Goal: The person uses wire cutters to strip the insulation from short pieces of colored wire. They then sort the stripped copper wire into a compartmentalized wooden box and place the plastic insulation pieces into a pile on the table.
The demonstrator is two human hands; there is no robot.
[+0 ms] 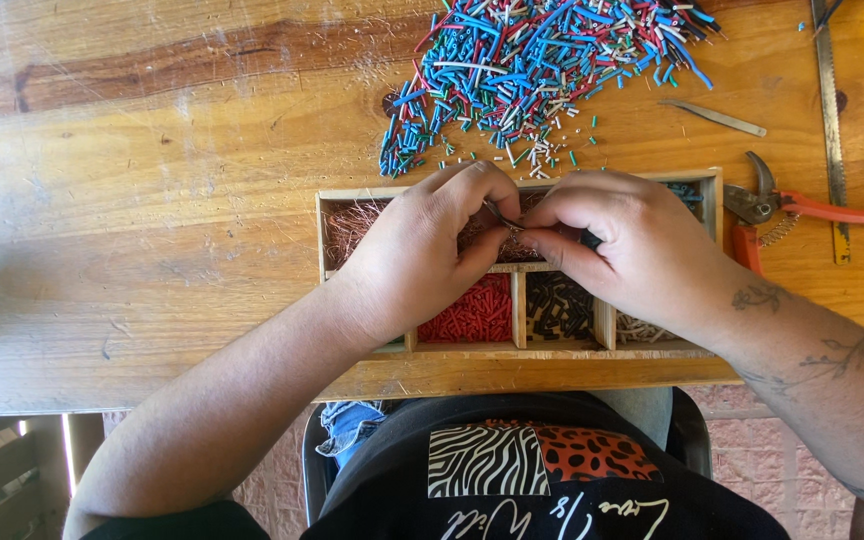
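At the near edge of the wooden table [152,300], a shallow wooden tray [712,205] with several compartments sits squarely in front of the person, and both hands meet above its middle. The near compartments hold short red pieces [472,315], then black pieces [560,305], then pale ones [640,330] mostly hidden under the right wrist. The left hand [432,250] is curled, its thumb and forefinger pressed together on a thin dark wire piece [500,215] that bridges the small gap between the two hands. The right hand [622,245] is likewise closed, fingertips pinching the other end of that same piece; a small dark bit shows under its fingers, though what it is cannot be told. Beneath the hands, the far compartment is filled with fine copper strands [352,225]. Just beyond the tray's far side lies a loose heap of cut wire sleeves [532,70] in blue, red, green and white, reaching toward the far edge. To the right of the tray rest orange-handled cutters [802,208], with tweezers [717,118] beyond them and a metal ruler [832,120] along the right side.
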